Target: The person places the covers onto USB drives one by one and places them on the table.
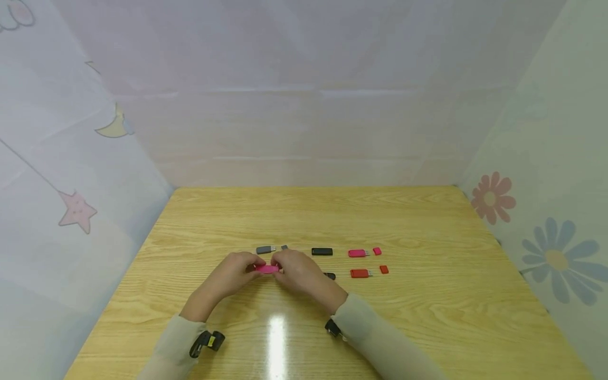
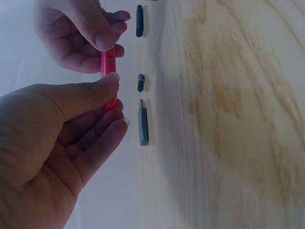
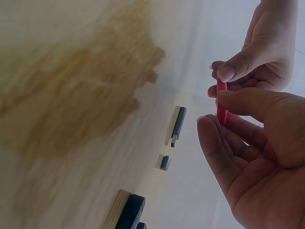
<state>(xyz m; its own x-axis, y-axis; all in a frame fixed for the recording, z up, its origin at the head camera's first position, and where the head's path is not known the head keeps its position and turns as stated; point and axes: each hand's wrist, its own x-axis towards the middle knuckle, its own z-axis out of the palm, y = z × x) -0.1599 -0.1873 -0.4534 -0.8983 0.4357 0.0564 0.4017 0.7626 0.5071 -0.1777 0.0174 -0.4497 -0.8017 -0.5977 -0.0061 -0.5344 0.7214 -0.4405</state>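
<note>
A pink USB flash drive (image 1: 267, 269) is held by both hands a little above the table, its connector not visible. My left hand (image 1: 233, 274) pinches one end between thumb and fingers; my right hand (image 1: 300, 271) pinches the other end. In the left wrist view the pink flash drive (image 2: 109, 64) shows between the two thumbs. Just beyond the hands lie a grey flash drive (image 1: 264, 249), its metal connector bare, and a small grey cap (image 1: 284, 247), partly covered by the right hand in the head view.
Right of the hands lie a black flash drive (image 1: 322, 252) and another black one (image 1: 330, 275), half hidden by the right hand. Farther right are a pink drive (image 1: 357, 253) with its cap (image 1: 377, 250) apart, and a red drive (image 1: 359, 273) beside a red cap (image 1: 384, 269).
</note>
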